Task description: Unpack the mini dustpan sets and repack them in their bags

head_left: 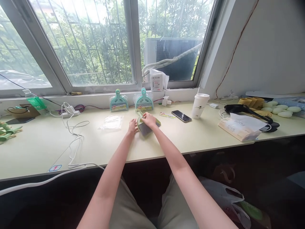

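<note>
One dustpan (144, 129), handle towards the window (100, 47); my right hand (149, 120) grips it, left hand (132, 126) at its left edge, grip unclear.

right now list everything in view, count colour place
dustpan set: 1, green and grey, under hands
wrapped dustpans: 2, teal, back of desk
plastic wrapper: 1, clear, left of hands
label strip: 1, yellow, right of hands
phone: 1, black, beside label
cup: 1, white, right of phone
tissue pack: 1, white and beige, right
package: 1, white, windowsill
bottle: 1, green, back left
cables: several, white and dark, left
leafy pieces: several, green, left
rounded pieces: several, pale green, far right
plastic bag: 1, whitish, below desk
desk: 1, pale yellow, centre
window: 1, grey, behind desk
air conditioner: 1, grey, outside
legs: 2, grey trousers, bottom
hands: 2, bare, on dustpan set
</note>
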Demonstrator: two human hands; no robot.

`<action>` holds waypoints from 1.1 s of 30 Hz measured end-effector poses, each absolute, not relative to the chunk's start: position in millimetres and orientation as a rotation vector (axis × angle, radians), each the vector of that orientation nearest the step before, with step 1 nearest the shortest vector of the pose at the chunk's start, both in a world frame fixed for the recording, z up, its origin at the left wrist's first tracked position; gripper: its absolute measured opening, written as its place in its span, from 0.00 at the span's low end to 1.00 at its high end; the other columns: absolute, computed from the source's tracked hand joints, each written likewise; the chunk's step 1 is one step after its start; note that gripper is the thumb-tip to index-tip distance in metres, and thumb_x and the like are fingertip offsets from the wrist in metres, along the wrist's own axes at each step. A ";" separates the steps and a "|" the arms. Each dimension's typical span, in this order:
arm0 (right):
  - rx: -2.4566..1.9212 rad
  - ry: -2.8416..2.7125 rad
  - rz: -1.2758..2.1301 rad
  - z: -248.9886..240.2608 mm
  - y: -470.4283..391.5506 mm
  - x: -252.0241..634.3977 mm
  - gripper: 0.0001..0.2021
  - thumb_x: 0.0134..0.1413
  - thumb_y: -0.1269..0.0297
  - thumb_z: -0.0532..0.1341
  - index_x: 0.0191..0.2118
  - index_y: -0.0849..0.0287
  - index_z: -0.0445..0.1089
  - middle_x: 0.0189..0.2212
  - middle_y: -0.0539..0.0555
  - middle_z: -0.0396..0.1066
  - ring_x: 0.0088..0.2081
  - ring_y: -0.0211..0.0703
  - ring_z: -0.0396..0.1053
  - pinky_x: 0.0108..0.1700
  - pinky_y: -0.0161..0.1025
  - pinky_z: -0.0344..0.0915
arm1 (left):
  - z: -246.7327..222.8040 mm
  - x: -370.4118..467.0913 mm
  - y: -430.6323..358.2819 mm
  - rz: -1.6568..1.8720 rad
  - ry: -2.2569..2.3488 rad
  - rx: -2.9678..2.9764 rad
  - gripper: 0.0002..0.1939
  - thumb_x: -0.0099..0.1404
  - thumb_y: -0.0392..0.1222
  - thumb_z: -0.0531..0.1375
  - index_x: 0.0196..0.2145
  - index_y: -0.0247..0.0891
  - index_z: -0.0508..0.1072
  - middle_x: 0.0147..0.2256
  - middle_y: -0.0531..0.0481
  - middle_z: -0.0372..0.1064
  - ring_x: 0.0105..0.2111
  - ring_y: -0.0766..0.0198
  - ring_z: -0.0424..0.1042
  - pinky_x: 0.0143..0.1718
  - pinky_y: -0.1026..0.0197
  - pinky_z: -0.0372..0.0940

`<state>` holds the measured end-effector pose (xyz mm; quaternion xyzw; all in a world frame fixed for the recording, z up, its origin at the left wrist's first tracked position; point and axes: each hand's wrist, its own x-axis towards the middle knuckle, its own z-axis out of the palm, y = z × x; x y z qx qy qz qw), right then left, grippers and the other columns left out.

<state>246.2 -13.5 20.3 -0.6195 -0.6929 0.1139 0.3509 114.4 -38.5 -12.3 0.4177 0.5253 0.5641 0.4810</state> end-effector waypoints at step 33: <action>-1.475 -1.464 0.292 -4.7 -20.7 305.7 0.28 0.69 0.48 0.42 0.63 0.56 0.63 0.57 0.60 0.70 0.57 0.52 0.68 0.55 0.46 0.65 | -17.6 99.8 -45.4 1.455 0.869 0.654 0.15 0.62 0.40 0.65 0.45 0.41 0.65 0.38 0.49 0.73 0.32 0.65 0.75 0.36 0.61 0.73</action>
